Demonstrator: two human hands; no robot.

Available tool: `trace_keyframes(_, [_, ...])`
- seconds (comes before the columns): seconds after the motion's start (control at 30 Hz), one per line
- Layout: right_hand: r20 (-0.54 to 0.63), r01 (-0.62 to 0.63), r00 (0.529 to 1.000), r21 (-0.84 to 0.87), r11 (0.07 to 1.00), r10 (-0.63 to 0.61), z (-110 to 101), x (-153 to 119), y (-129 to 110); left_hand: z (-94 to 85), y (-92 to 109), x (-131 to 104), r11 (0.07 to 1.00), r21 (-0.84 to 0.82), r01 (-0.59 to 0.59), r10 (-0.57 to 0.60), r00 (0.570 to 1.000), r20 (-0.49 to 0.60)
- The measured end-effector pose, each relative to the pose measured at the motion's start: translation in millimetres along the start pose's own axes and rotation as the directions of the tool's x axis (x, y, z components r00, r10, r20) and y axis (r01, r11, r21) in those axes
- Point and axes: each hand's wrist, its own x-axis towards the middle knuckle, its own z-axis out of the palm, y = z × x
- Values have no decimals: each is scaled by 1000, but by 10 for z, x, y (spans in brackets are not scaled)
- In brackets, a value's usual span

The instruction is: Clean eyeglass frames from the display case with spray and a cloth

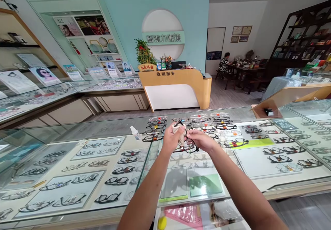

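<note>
A pair of black-framed eyeglasses (192, 149) is held up over the glass counter (113, 128) between my two hands. My left hand (170, 139) is closed around a cream-coloured cloth (182, 137), which is wrapped over one part of the eyeglasses. With bent fingers, my right hand (201, 140) pinches the frame near its middle. One lens hangs below the fingers, while the cloth hides much of the other side. Left of my hands, a small white bottle (134, 132) stands on the counter top. Rows of eyeglasses (153, 136) lie just behind my hands.
Inside the counter lie many more eyeglasses (116, 180) and a green sheet (207, 184). Directly below my arms, an open drawer holds a pink packet (183, 216). A wooden stand (281, 99) is at the right. Across the floor are a cashier desk (176, 80) and a seated person (225, 64).
</note>
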Motion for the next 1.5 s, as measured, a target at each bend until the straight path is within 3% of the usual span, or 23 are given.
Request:
trace_keyframes(0.17, [-45, 20, 999, -43, 999, -22, 17, -20, -58, -97, -55, 68, 997, 34, -63, 63, 998, 2])
trace_keyframes(0.33, [-111, 30, 993, -70, 997, -38, -40, -48, -142, -245, -48, 133, 999, -29, 29, -25, 991, 128])
trace_keyframes(0.47, [-109, 54, 992, -66, 996, -62, -56, -42, -133, -223, 34, 84, 996, -43, 72, -60, 971, 231])
trace_keyframes(0.57, [-88, 49, 995, -28, 998, -51, -35, -16, -84, -116, 53, 39, 998, -43, 53, -44, 984, 175])
trace_keyframes(0.7, [-30, 17, 999, -22, 1000, -18, 20, 3, -21, -1, -17, 11, 999, -38, 29, -29, 1000, -2])
trace_keyframes(0.87, [-4, 41, 999, -80, 996, -41, 76, -14, -12, -16, -124, 55, 998, -51, -36, 31, 995, -89])
trace_keyframes(1.03, [-104, 122, 987, -42, 992, -126, 10, -32, -89, -76, -152, 190, 953, -302, 35, -88, 982, -164])
trace_keyframes(1.2, [-201, 201, 960, 6, 980, -196, -116, -39, -184, -160, -118, 263, 880, -473, 38, -143, 972, -188])
trace_keyframes(1.5, [-177, 212, 965, 85, 974, -194, -164, -37, -204, -170, -132, 243, 843, -529, 95, -164, 983, -84])
